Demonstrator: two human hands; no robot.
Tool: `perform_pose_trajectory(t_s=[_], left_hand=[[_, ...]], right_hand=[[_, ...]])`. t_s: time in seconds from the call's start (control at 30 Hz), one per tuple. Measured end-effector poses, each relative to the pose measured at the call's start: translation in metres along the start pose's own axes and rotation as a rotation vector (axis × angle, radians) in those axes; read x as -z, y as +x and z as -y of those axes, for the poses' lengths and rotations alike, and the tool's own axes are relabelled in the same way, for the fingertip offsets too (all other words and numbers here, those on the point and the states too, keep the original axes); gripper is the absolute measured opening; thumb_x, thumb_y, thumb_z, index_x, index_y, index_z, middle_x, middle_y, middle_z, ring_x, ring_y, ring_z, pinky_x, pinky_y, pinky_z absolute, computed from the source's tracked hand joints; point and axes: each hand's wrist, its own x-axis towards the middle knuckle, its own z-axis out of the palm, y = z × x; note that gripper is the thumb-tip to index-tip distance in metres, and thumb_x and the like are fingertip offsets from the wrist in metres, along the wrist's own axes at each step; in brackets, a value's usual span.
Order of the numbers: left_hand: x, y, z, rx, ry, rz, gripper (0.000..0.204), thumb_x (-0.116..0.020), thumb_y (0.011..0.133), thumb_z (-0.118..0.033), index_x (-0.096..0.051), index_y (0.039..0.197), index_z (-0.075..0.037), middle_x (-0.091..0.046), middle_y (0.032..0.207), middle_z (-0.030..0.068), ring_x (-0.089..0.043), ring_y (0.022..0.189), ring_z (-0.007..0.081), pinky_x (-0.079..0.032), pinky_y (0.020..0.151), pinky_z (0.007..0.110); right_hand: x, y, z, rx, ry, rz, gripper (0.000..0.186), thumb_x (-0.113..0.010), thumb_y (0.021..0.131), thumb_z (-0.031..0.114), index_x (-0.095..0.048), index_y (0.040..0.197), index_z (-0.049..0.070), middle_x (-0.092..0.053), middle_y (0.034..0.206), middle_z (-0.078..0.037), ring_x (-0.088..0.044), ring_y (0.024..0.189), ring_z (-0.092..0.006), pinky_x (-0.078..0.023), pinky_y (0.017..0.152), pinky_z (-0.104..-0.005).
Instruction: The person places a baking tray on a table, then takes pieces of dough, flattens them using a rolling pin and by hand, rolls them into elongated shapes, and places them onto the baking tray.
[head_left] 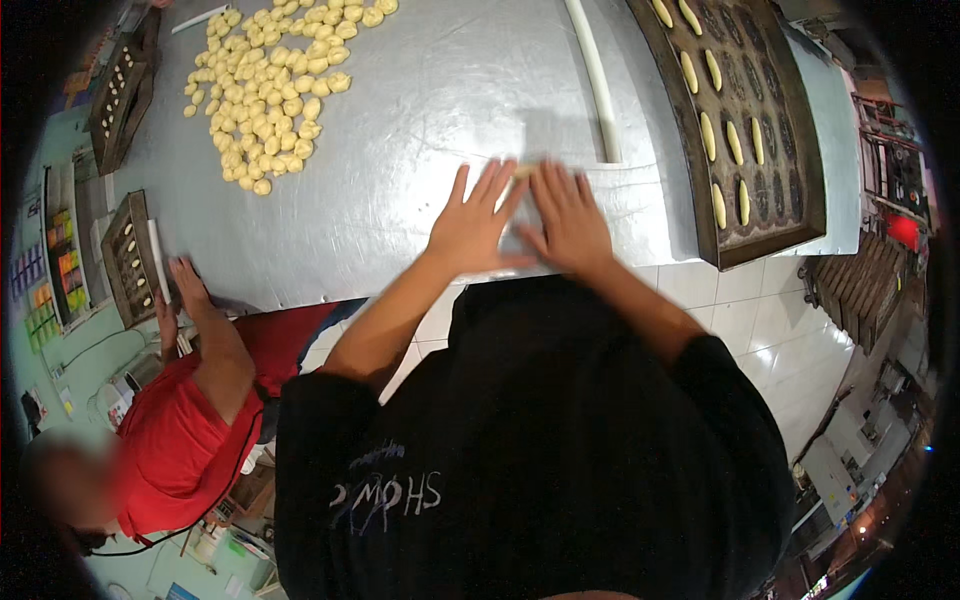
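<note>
Both my hands lie over the metal table near its front edge, side by side. My left hand is flat with fingers spread, and my right hand is flat too, its fingers stretched forward. A bit of pale yellow dough shows between the fingertips of the two hands; the rest of it is hidden under them. Neither hand grips anything. Toward the far left of the table sits a big cluster of small dough balls.
A long white rod lies beyond my right hand. At right, a dark baking tray holds several dough sticks. A co-worker in a red shirt has hands by another white rod, near a smaller tray.
</note>
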Motion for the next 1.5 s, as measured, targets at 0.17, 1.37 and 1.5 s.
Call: perform_pose_trajectory(t_s=[0.17,1.37,1.5], left_hand=[[0.006,-0.04,0.0,0.114,-0.337,-0.27,0.082,-0.063,0.081,-0.047,-0.036,0.14,0.003,-0.031,0.149,0.0248,-0.027,0.14,0.0434,-0.013,0.111,0.063],[-0.013,0.026,-0.077,0.466,-0.076,-0.398,0.073,-0.059,0.085,-0.033,-0.034,0.141,0.006,-0.04,0.144,0.0244,-0.032,0.135,0.0454,-0.018,0.113,0.055],[-0.013,0.053,-0.079,0.453,-0.042,-0.378,0.066,-0.06,0.085,-0.031,-0.041,0.138,0.004,-0.043,0.143,0.0236,-0.035,0.135,0.0422,-0.018,0.113,0.053]], right_hand=[[0.01,0.052,0.024,-0.058,-0.049,-0.127,0.075,-0.048,0.093,0.052,-0.032,0.146,0.001,-0.026,0.155,-0.019,-0.026,0.143,-0.0327,-0.017,0.116,-0.0526],[0.313,0.035,-0.248,-0.005,0.06,-1.318,0.021,-0.065,0.085,0.005,-0.061,0.105,-0.001,-0.063,0.095,-0.013,-0.061,0.087,-0.0242,-0.047,0.079,-0.0318],[0.217,-0.007,-0.395,-0.238,-0.25,-0.758,0.019,-0.067,0.084,0.023,-0.067,0.099,0.011,-0.066,0.098,-0.01,-0.063,0.096,-0.0305,-0.048,0.085,-0.0395]])
